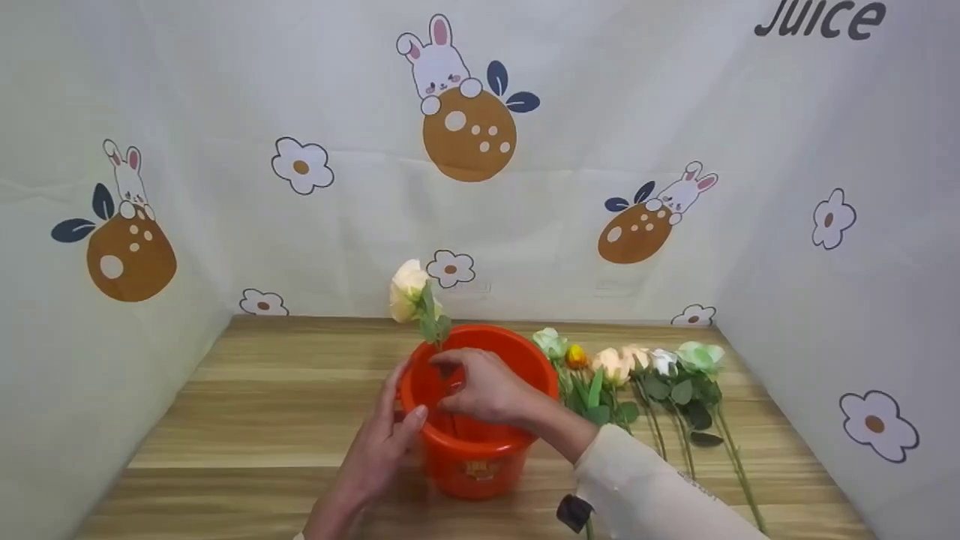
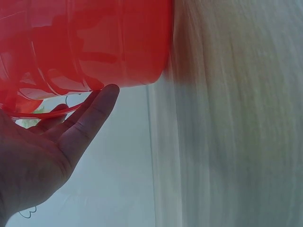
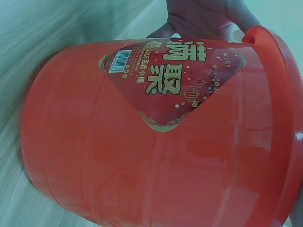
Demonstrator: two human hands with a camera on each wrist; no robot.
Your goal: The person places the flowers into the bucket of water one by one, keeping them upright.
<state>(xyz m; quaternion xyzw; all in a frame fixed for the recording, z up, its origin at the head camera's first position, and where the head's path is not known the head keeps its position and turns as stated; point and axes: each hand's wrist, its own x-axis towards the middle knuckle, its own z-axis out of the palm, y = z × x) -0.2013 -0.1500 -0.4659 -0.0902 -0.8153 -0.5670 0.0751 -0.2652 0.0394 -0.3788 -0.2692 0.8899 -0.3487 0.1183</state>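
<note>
A red plastic bucket (image 1: 477, 476) stands upright on the wooden table. My left hand (image 1: 379, 442) rests against its left side, the thumb at the rim; in the left wrist view, fairly straight fingers (image 2: 90, 120) touch the bucket's wall. A cream rose (image 1: 409, 291) rises above the back left of the rim, its stem running down inside the bucket. Over the opening, my right hand (image 1: 484, 386) reaches in beside this stem, thumb and index finger spread apart, other fingers partly hidden. A label with a barcode (image 3: 170, 80) shows on the bucket in the right wrist view.
To the bucket's right lie several artificial flowers: a pale green rose (image 1: 550, 343), an orange bud (image 1: 576, 356), a peach rose (image 1: 612, 366), a white flower (image 1: 664, 361) and another green rose (image 1: 700, 357). A printed cloth (image 1: 360, 217) closes in the table's back and sides.
</note>
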